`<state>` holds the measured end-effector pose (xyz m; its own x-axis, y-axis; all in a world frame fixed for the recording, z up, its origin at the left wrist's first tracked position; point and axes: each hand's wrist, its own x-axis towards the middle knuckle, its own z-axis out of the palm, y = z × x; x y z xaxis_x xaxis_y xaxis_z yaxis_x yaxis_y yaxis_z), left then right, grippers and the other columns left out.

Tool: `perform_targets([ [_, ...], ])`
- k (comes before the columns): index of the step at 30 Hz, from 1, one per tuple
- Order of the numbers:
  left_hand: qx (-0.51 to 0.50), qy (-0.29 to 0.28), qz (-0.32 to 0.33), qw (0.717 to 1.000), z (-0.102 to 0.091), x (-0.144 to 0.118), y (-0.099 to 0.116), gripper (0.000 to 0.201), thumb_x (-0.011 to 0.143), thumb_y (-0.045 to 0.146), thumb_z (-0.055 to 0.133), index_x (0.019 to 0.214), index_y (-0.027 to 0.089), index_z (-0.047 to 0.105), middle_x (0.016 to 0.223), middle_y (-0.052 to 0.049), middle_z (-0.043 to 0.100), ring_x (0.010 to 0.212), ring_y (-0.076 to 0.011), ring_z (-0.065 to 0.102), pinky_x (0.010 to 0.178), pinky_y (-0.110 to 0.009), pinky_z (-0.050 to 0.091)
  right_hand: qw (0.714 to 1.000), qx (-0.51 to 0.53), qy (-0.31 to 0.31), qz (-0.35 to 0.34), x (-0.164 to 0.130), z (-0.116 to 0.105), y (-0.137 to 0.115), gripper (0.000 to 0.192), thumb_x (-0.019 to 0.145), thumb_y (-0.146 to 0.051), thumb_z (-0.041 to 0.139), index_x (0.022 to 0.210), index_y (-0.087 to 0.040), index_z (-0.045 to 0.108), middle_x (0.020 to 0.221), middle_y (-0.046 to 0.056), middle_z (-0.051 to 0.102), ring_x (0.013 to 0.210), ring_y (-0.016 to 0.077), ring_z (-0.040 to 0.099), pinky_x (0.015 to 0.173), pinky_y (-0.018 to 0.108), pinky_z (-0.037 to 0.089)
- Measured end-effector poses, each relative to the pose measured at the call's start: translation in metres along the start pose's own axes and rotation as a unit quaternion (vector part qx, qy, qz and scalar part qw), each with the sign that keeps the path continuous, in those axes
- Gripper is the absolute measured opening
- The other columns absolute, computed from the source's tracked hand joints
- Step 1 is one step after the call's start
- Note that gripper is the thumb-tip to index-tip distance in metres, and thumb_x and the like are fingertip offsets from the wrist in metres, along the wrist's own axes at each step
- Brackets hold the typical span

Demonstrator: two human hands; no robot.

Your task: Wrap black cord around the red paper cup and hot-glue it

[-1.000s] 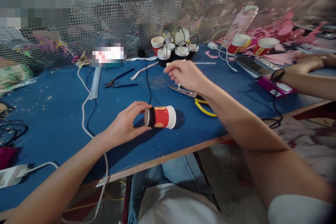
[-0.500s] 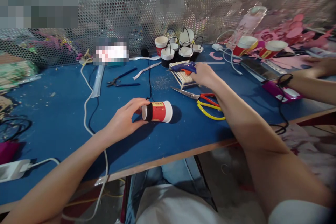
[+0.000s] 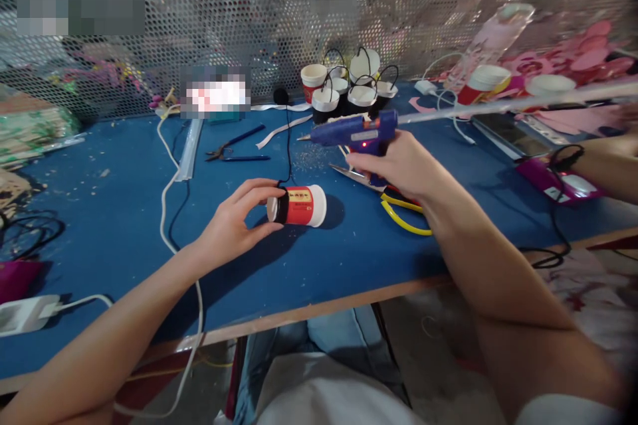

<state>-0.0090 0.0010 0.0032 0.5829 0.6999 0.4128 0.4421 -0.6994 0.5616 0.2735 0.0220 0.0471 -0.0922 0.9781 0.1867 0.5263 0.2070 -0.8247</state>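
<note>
Head view had the paper cup [image 3: 300,206] near the middle of the frame, lying on its side on the blue desk [image 3: 119,192]. Its long axis ran roughly left to right, with the black band [image 3: 282,206] at the narrower left end and the white rim toward the right.

The left hand [image 3: 235,219] was the nearer one, and was touching the cup: its grip was curved around the banded end, fingers on the far side and thumb on the near side, parted only as wide as the cup. The right hand [image 3: 399,163] had its grip wrapped around the handle of the blue glue gun [image 3: 343,133], whose red light was lit. The nozzle [image 3: 304,139] pointed left and sat above the cup in the frame, apart from it, so that the cup lay straight below the tip. How high the nozzle was over the desk was hard to judge.

Behind the gun, some pale sticks [image 3: 345,150] were mostly hidden, and the right hand covered part of the yellow-handled scissors [image 3: 406,216]. Whether the black cord [image 3: 290,153] met the cup or passed behind it could not be told. A co-worker's arm [image 3: 598,156] was cut off at the right edge.
</note>
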Motion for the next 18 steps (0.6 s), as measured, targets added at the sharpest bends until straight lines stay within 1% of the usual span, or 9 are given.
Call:
perform_targets([
  [2,0.019,0.013,0.0,1.0,-0.001,0.001,-0.002,0.04,0.078,0.024,0.066,0.115,0.021,0.053,0.122,-0.012,0.052,0.113,-0.0243,0.053,0.096,-0.044,0.048,0.999,0.033,-0.017,-0.009,-0.011,0.009,-0.006,0.017,0.073,-0.034,0.064,0.077,-0.018,0.061,0.063,0.002,0.061,0.053,0.0133,0.054,0.048,0.028,0.044],
  [4,0.019,0.02,-0.002,1.0,-0.001,0.001,-0.005,0.04,0.078,0.024,0.066,0.115,0.021,0.053,0.121,-0.012,0.053,0.113,-0.0244,0.053,0.096,-0.044,0.048,0.998,0.047,-0.039,-0.011,-0.019,0.017,-0.006,0.019,0.075,-0.036,0.063,0.083,-0.018,0.063,0.067,0.003,0.063,0.053,0.0129,0.054,0.046,0.027,0.045],
  [5,0.015,0.022,-0.002,1.0,-0.001,0.002,-0.006,0.04,0.077,0.025,0.066,0.115,0.021,0.053,0.121,-0.012,0.053,0.113,-0.0244,0.053,0.096,-0.044,0.048,0.998,0.043,-0.049,-0.008,-0.022,0.02,-0.005,0.02,0.076,-0.036,0.062,0.082,-0.018,0.063,0.065,0.002,0.063,0.051,0.0123,0.054,0.045,0.027,0.045],
  [7,0.002,0.023,-0.006,1.0,0.0,0.002,-0.008,0.042,0.077,0.025,0.066,0.117,0.021,0.052,0.121,-0.013,0.053,0.112,-0.0244,0.053,0.095,-0.043,0.049,0.997,0.018,-0.071,0.0,-0.027,0.025,-0.004,0.02,0.075,-0.038,0.063,0.072,-0.018,0.062,0.055,0.0,0.059,0.045,0.0111,0.051,0.041,0.025,0.043],
  [10,-0.024,0.021,-0.014,0.999,0.001,0.001,-0.011,0.045,0.077,0.025,0.067,0.119,0.021,0.051,0.121,-0.013,0.053,0.113,-0.0246,0.053,0.095,-0.043,0.049,0.996,-0.012,-0.087,0.004,-0.033,0.028,-0.004,0.025,0.075,-0.041,0.063,0.061,-0.02,0.057,0.047,-0.002,0.056,0.039,0.0107,0.049,0.038,0.025,0.04],
  [14,-0.058,0.023,-0.034,0.997,0.002,0.001,-0.012,0.046,0.077,0.024,0.067,0.12,0.021,0.051,0.122,-0.012,0.052,0.11,-0.0237,0.055,0.093,-0.041,0.051,0.995,-0.057,-0.079,0.003,-0.035,0.03,-0.005,0.027,0.075,-0.044,0.062,0.062,-0.021,0.057,0.051,-0.001,0.06,0.044,0.0134,0.054,0.041,0.027,0.042],
  [18,-0.083,0.025,-0.041,0.995,0.003,0.001,-0.013,0.047,0.076,0.023,0.068,0.12,0.021,0.051,0.122,-0.011,0.051,0.107,-0.0224,0.057,0.091,-0.04,0.053,0.993,-0.088,-0.072,-0.018,-0.034,0.031,-0.006,0.024,0.075,-0.045,0.062,0.072,-0.021,0.061,0.053,-0.001,0.059,0.05,0.0158,0.056,0.046,0.028,0.042],
])
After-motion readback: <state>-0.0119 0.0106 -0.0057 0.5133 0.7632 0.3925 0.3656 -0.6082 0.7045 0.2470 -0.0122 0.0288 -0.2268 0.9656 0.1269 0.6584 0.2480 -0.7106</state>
